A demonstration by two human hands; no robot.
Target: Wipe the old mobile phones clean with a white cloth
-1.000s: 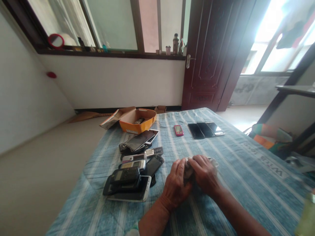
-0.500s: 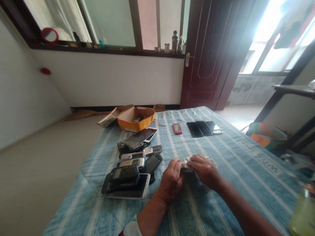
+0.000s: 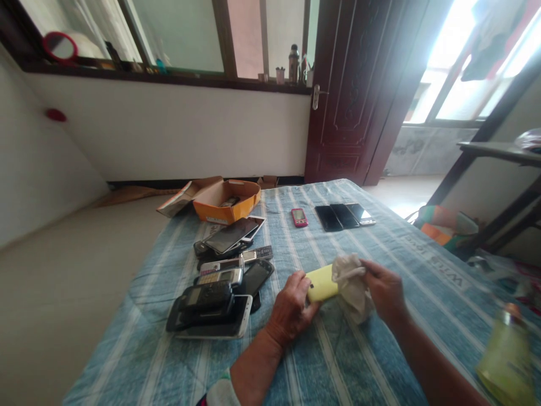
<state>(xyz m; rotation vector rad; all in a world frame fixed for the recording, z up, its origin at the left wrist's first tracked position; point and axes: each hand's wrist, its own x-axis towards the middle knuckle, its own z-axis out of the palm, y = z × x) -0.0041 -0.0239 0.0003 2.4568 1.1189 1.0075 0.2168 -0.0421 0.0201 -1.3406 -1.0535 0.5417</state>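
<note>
Yellow phone [image 3: 321, 283] just below frame centre, over the striped blue cover [image 3: 333, 361]. Your left hand [image 3: 291, 304] grips its left end; your right hand [image 3: 386, 288] pinches a whitish cloth [image 3: 350, 285], bunched so it hides the right end. Left of your hands: overlapping phone pile [image 3: 209, 296]. Beyond, near centre: pink phone [image 3: 300, 217], then three dark phones [image 3: 343, 217] side by side. Orange box [image 3: 224, 214], left of centre, stands open, a dark phone-like item [image 3: 230, 201] inside. Yellowish bottle [image 3: 507, 352], lower right; contents unclear.

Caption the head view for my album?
Left hand holds a yellow phone, right hand a pale cloth, beside piled mobile phones.
</note>
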